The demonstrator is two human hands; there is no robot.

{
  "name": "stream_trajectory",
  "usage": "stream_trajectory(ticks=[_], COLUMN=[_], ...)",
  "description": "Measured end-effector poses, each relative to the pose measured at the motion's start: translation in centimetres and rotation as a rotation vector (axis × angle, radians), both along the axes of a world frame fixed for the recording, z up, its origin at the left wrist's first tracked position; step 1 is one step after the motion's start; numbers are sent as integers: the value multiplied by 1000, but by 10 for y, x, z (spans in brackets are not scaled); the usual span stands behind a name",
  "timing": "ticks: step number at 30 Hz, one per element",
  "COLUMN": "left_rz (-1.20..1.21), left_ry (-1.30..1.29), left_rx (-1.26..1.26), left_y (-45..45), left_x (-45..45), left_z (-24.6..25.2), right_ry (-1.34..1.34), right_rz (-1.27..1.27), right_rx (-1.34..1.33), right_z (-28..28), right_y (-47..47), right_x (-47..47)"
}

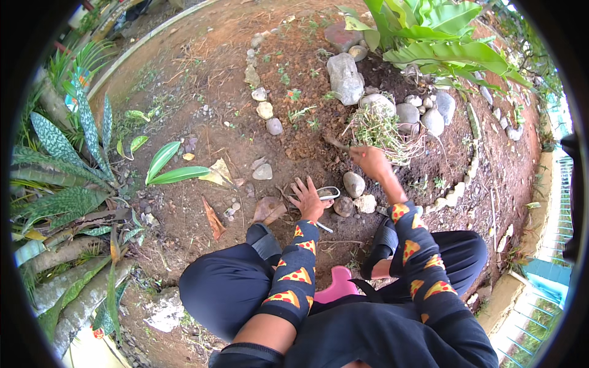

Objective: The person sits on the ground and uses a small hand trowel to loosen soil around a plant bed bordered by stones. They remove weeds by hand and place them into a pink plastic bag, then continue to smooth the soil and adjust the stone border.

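My right hand [369,161] is closed round a small hand tool [338,144], whose far end points at the loosened brown soil [306,152]. Just beyond that hand lies a heap of pulled weeds [379,131] with pale roots, against several rounded stones. My left hand [307,198] has its fingers spread, palm down, at the ground beside a thin white looped object [329,192]; whether it presses on this cannot be told. A smooth oval stone [354,184], a brown stone [343,206] and a pale rough stone [365,204] sit between my two hands.
A row of stones [264,110] runs up the bed. Large grey rocks [345,78] and a broad-leaved green plant [441,41] stand at upper right. Mottled snake plants [64,138] fill the left side. A pink plastic object [338,285] is between my legs; a low wall [540,193] with blue railing borders the right.
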State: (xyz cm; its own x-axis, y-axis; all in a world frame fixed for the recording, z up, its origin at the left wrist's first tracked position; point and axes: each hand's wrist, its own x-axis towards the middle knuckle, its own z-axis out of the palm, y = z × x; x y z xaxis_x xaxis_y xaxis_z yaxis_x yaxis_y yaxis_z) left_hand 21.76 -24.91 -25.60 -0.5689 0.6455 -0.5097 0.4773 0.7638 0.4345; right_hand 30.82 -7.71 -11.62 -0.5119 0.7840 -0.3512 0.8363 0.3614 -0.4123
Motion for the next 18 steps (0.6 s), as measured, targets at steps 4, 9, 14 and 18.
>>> stream_trajectory(ticks=[4,9,14,18], left_rz=[-10,-14,3,3], left_ry=[-12,18,1,30], left_rx=[-18,26,30,26], left_y=[0,-3,-3,-2], left_x=[1,3,3,4], left_z=[0,2,1,0], right_ry=[-184,-535,-239,-199], right_rz=[181,258,271,95], right_rx=[177,310,311,208], right_z=[87,56,-18,-47], right_y=[16,-12,-25,-55], right_x=[-13,-56,-14,19])
